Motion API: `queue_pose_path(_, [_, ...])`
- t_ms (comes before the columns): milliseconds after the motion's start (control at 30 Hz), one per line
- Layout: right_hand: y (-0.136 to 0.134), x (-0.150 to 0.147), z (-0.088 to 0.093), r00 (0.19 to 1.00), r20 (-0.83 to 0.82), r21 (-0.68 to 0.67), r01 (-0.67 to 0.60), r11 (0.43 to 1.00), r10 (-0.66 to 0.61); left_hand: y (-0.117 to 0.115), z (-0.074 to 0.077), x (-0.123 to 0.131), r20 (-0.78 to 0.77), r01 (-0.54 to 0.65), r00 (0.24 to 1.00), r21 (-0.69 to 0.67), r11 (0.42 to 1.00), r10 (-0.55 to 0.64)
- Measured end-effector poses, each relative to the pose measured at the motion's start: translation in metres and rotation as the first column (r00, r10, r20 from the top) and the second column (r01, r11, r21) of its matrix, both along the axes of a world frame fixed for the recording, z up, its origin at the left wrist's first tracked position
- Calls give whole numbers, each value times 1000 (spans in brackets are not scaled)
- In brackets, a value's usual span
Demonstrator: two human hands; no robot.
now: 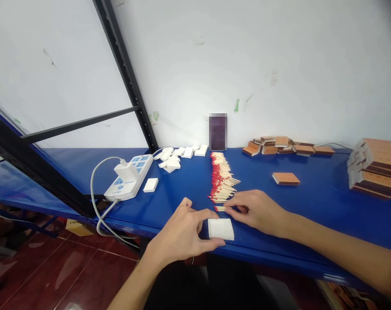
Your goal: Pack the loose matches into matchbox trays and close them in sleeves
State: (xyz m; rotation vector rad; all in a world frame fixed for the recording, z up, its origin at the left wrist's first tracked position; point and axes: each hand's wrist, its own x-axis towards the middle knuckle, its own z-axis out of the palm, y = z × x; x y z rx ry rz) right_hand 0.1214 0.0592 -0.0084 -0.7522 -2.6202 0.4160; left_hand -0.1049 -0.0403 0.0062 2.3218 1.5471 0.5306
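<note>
A small white matchbox tray (221, 229) lies flat near the table's front edge. My left hand (185, 232) grips it from the left, index finger at its far edge and thumb at its near edge. Just beyond the tray, my right hand (255, 211) pinches a few red-tipped matches (219, 209) between thumb and fingertips, their heads pointing left. A long heap of loose matches (223, 176) stretches from there back to the wall, red heads mostly on the left side.
More white trays (174, 161) are piled at the back left, with a single tray (150, 185) nearer. A white power strip (130, 176) with a plugged cord stands left. Orange matchboxes (281, 145) sit back right, one matchbox (285, 178) alone, others stacked (376, 168) far right. A black post (127, 73) rises left.
</note>
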Motion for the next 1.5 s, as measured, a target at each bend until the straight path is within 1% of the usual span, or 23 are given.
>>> queue_pose_path(133, [0,2,0,999,-28,-18,15,1000,-15,1,-1,-2,47,-1,999,53,999,-2])
queue_pose_path(200, [-1,3,1,999,-43,-21,22,1000,-23,2,-1,-4,49,-30,998,88,996,26])
queue_pose_path(300, [-1,3,2,998,-53,-21,22,1000,-23,4,-3,-6,-8,-91,996,107,990,92])
queue_pose_path(367, [-2,2,3,999,-46,-19,19,1000,-20,4,-5,-6,-47,-107,992,107,988,113])
queue_pose_path(567, [-4,3,4,999,-31,0,29,1000,-29,5,-5,-3,-116,-72,990,94,993,82])
queue_pose_path(800, [-4,2,5,1000,-14,-9,26,1000,-26,5,-4,-3,-142,-48,988,85,995,60])
queue_pose_path(1000, [-5,3,7,1000,1,-72,20,997,-20,5,-6,-4,-167,-40,984,97,995,56])
queue_pose_path(1233, [-6,1,9,999,16,-100,29,995,-28,7,-6,-3,-183,-35,982,109,993,55])
queue_pose_path(1500, [-5,2,8,999,8,-92,31,995,-31,7,-5,-4,-166,-32,985,78,996,45])
